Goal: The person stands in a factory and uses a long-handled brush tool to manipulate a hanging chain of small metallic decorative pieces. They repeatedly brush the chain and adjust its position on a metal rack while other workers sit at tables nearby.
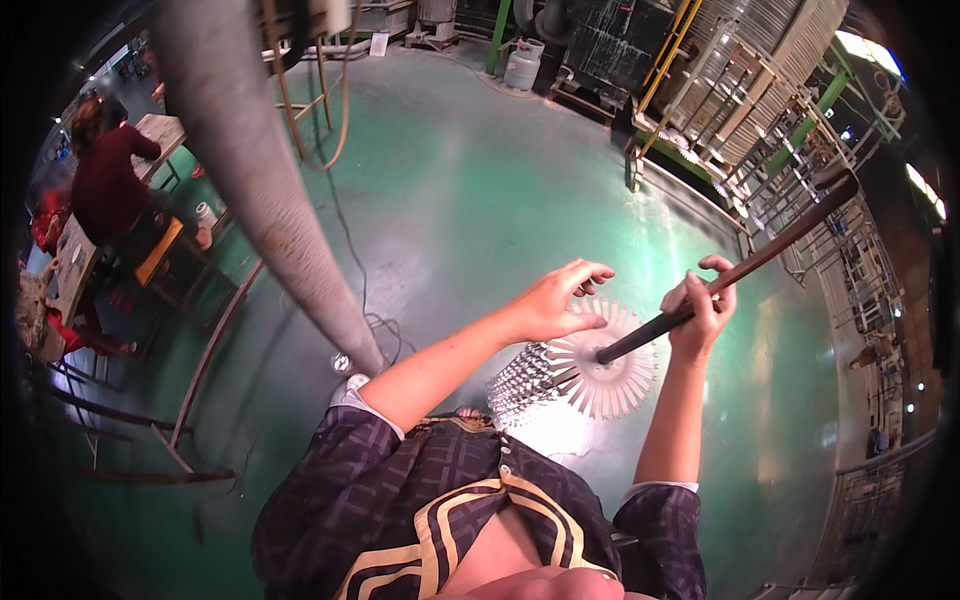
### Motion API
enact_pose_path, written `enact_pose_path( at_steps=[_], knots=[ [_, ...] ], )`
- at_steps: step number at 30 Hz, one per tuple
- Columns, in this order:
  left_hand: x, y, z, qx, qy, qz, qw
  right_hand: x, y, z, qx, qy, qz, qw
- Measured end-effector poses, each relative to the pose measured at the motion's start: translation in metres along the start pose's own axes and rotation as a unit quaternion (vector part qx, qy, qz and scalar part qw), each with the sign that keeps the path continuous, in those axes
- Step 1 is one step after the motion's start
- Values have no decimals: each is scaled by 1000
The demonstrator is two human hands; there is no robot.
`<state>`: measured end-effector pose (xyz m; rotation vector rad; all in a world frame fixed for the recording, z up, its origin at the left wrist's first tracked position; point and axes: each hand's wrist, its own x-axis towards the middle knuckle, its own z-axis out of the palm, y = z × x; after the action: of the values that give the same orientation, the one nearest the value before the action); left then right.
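Note:
My right hand (703, 306) is wrapped round a long dark rod (770, 248), which slants up to the right and ends in a brown hooked tip. The rod's lower end meets the middle of a pale round disc (622, 384) with many narrow fins around its rim. Just above the disc's upper left edge, my left hand (558, 304) has its thumb and fingers apart, with nothing visible in the grasp. Whether it touches the fins I cannot tell. Below and left of the disc hangs a shiny stack of silvery toothed pieces (522, 385), partly hidden by the disc and my forearm.
A thick grey pipe (262, 175) slopes down close to my left arm. A cable (343, 215) lies on the green floor (430, 170). At the left a person (108, 180) sits by a worktable (75, 260). Metal racks (690, 155) and a gas cylinder (523, 66) stand farther off.

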<state>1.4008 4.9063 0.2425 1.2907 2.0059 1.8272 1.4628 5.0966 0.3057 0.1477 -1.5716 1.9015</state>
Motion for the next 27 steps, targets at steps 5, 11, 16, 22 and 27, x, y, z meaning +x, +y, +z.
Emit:
enact_pose_path(
  at_steps=[5,11,16,22,27],
  knots=[
    [106,-78,2,-42,-69,14,997,93,61,11,43,-77,27,996],
    [214,-159,-27,-187,-127,-67,972,211,133,44,87,-196,75,974],
    [257,-221,-66,-129,86,-42,987,288,202,76,104,-309,115,938],
    [291,-261,-140,-102,228,-82,965,354,273,142,116,-320,111,934],
    [309,-313,-204,-78,328,-84,938,373,332,198,96,-258,44,960]
  ],
)
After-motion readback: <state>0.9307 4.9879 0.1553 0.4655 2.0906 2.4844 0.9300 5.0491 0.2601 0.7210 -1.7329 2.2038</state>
